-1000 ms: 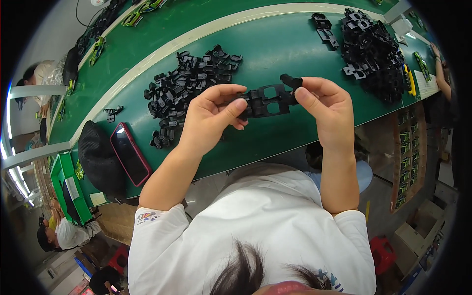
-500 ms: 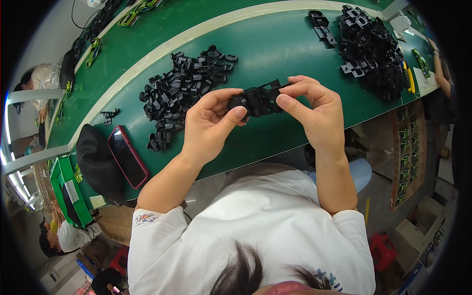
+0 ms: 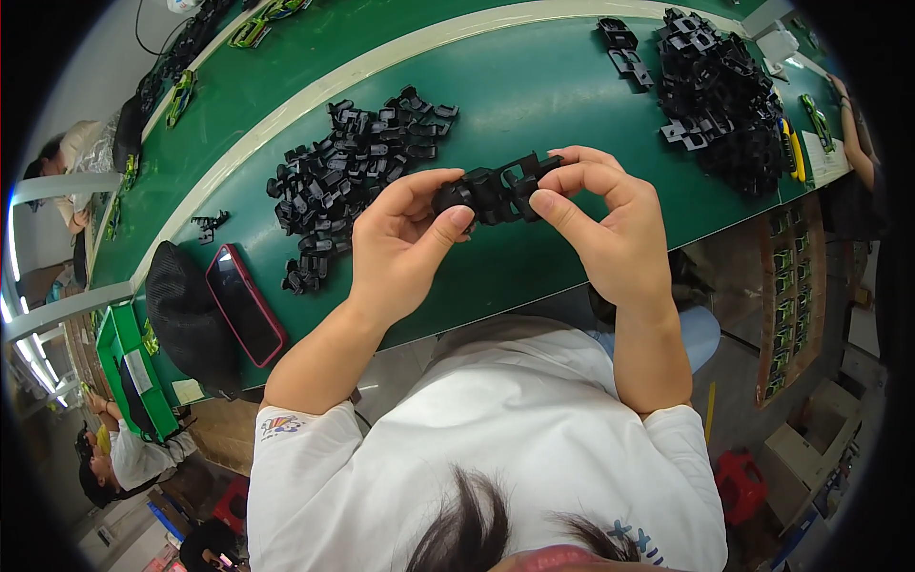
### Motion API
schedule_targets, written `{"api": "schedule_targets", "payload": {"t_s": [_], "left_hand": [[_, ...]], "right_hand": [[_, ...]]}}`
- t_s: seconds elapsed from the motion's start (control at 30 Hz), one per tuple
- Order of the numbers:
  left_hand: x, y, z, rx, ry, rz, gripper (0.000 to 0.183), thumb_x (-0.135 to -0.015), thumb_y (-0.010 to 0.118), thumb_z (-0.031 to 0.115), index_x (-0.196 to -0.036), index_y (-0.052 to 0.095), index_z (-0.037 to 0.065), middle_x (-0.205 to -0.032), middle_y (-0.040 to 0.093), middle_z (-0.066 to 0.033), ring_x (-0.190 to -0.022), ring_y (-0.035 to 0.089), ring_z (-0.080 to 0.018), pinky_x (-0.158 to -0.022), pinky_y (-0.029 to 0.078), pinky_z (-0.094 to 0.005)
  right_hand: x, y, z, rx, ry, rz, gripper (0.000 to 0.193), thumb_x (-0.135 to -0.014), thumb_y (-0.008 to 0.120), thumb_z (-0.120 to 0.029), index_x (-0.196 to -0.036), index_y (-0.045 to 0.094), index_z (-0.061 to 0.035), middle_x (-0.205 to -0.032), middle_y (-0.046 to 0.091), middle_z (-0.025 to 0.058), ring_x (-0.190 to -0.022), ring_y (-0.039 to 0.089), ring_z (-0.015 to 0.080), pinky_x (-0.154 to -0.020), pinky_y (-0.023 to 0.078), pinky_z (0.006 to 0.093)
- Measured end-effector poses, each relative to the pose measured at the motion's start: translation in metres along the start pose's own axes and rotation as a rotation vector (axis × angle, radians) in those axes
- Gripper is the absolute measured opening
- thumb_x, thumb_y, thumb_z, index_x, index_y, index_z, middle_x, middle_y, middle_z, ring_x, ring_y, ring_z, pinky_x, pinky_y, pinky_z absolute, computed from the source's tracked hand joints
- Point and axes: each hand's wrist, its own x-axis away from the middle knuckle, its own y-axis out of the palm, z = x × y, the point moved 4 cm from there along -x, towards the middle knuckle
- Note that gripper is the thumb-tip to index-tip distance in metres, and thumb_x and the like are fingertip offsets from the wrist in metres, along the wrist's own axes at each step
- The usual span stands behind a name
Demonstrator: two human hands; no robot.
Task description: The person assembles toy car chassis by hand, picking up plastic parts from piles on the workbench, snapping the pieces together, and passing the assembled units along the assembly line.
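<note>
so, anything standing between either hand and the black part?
Nothing visible: the left hand and right hand both touch the black part directly, at opposite ends. The pile of small black pieces lies on the green table beyond the left hand, not between them.

I make out hard, dull-sheened plastic in the held black piece (image 3: 491,195) and the black heap (image 3: 362,148). The green tabletop (image 3: 534,95) looks smooth, softly glossy; the phone screen (image 3: 246,310), slick and glassy; the white shirt (image 3: 486,410), matt cloth. I'd guess textured fabric for the black bundle (image 3: 189,319), though it's poorly lit.
</note>
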Motion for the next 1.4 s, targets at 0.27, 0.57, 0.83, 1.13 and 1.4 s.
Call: {"api": "schedule_targets", "payload": {"t_s": [0.27, 0.57, 0.83, 1.13, 1.4], "left_hand": [[0.003, 0.000, 0.004, -0.058, 0.139, -0.042, 0.032, -0.082, 0.063, 0.002, -0.111, 0.053, -0.005, -0.096, 0.059, -0.0083, -0.083, 0.059, -0.0117, -0.074, 0.049, -0.0233], [0.003, 0.000, -0.005, -0.082, 0.070, -0.068, 0.032, -0.082, 0.063, 0.002, -0.111, 0.053, -0.005, -0.095, 0.060, -0.0086, -0.084, 0.059, -0.0119, -0.074, 0.049, -0.0231], [-0.003, 0.001, -0.004, 0.076, -0.094, -0.042, 0.027, -0.084, 0.061, 0.005, -0.108, 0.054, -0.005, -0.093, 0.061, -0.0104, -0.076, 0.059, -0.0126, -0.067, 0.050, -0.0236], [-0.001, 0.000, -0.006, 0.117, -0.088, -0.067, 0.028, -0.085, 0.061, 0.007, -0.109, 0.053, -0.006, -0.092, 0.062, -0.0109, -0.077, 0.061, -0.0147, -0.067, 0.050, -0.0245], [-0.007, -0.002, -0.008, 0.161, -0.083, -0.121, 0.031, -0.084, 0.063, 0.009, -0.110, 0.053, -0.005, -0.092, 0.063, -0.0113, -0.077, 0.062, -0.0157, -0.067, 0.050, -0.0251]], "right_hand": [[-0.002, 0.000, -0.004, 0.133, -0.119, 0.148, 0.022, -0.070, 0.071, -0.010, -0.087, 0.063, -0.0004, -0.079, 0.063, 0.0069, -0.098, 0.055, 0.0213, -0.078, 0.045, 0.0329], [-0.003, 0.010, 0.026, -0.463, 0.287, -0.091, 0.026, -0.075, 0.069, -0.005, -0.096, 0.057, 0.0049, -0.085, 0.062, 0.0084, -0.071, 0.061, 0.0112, -0.062, 0.052, 0.0227], [-0.005, 0.007, 0.031, -0.602, 0.370, -0.161, 0.027, -0.074, 0.068, -0.003, -0.097, 0.058, 0.0054, -0.087, 0.063, 0.0083, -0.077, 0.062, 0.0124, -0.067, 0.052, 0.0233], [-0.006, 0.008, 0.034, -0.547, 0.346, -0.173, 0.030, -0.069, 0.070, 0.001, -0.096, 0.059, 0.0060, -0.086, 0.063, 0.0084, -0.075, 0.061, 0.0120, -0.068, 0.050, 0.0226], [-0.013, 0.005, 0.036, -0.614, 0.366, -0.239, 0.030, -0.066, 0.071, 0.002, -0.094, 0.060, 0.0041, -0.081, 0.062, 0.0078, -0.068, 0.059, 0.0111, -0.060, 0.050, 0.0220]]}}
